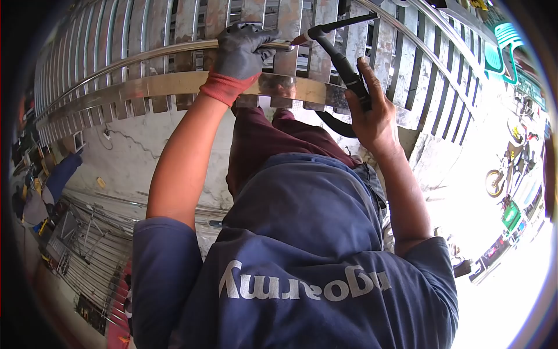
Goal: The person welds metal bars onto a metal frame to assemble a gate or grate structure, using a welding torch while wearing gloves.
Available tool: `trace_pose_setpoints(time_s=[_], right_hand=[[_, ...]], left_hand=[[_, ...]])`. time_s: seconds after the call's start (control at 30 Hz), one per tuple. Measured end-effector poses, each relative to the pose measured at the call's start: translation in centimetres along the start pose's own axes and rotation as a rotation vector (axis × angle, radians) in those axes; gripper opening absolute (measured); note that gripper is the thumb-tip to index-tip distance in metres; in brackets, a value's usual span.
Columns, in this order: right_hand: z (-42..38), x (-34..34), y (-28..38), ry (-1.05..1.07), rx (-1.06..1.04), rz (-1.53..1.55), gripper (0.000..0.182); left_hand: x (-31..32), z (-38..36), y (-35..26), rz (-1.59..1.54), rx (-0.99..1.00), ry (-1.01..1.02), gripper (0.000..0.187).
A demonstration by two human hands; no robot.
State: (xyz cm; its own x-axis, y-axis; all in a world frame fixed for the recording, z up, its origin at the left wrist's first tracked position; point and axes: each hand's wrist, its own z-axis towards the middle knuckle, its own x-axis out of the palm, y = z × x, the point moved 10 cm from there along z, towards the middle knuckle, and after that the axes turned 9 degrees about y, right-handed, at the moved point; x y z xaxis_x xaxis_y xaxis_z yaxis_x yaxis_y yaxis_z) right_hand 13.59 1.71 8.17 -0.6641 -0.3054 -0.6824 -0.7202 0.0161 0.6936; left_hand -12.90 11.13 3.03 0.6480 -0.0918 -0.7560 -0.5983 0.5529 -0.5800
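Note:
My left hand [235,55], in a dark coated glove with a red cuff, is closed around a shiny metal tube [145,57] near its right end. The tube runs off to the left over a bench of metal slats [186,23]. Bare, my right hand [375,116] grips the black handle of a TIG welding torch [349,72]. The torch head angles left, and its reddish nozzle [299,40] points at the tube's end, close beside it. A dark cable hangs below the right hand.
A flat metal bar [157,86] edges the bench's near side. Long tubes [430,46] lie across the slats at right. Metal rods [99,250] are on the floor at lower left. Green plastic chairs [511,41] and a motorcycle [503,174] stand to the right.

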Motion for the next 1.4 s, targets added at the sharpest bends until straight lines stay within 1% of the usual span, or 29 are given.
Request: trace_pose_setpoints(time_s=[0.13,0.3,0.4,0.5,0.6,0.7,1.4], right_hand=[[0.2,0.0,0.2,0.003,-0.038,0.002,0.068],[0.6,0.0,0.0,0.019,-0.029,0.004,0.068],[0.6,-0.2,-0.2,0.023,0.016,0.01,0.068],[0.8,-0.6,-0.6,0.003,0.054,0.024,0.068],[0.9,-0.7,-0.7,0.006,0.048,0.035,0.068],[0.8,-0.6,-0.3,0.008,0.025,0.014,0.068],[1.1,-0.2,-0.1,0.062,0.033,-0.003,0.067]], left_hand=[[0.4,-0.3,0.4,0.024,-0.017,0.005,0.047],[0.5,-0.3,0.7,0.019,-0.042,0.01,0.048],[0.4,-0.1,0.4,0.042,-0.042,0.01,0.04],[-0.1,0.0,-0.2,0.029,0.016,-0.018,0.04],[0.0,0.0,0.1,0.006,0.004,-0.019,0.039],[0.5,-0.2,0.7,0.002,-0.03,0.026,0.042],[0.2,-0.1,0.5,-0.005,-0.022,-0.003,0.04]])
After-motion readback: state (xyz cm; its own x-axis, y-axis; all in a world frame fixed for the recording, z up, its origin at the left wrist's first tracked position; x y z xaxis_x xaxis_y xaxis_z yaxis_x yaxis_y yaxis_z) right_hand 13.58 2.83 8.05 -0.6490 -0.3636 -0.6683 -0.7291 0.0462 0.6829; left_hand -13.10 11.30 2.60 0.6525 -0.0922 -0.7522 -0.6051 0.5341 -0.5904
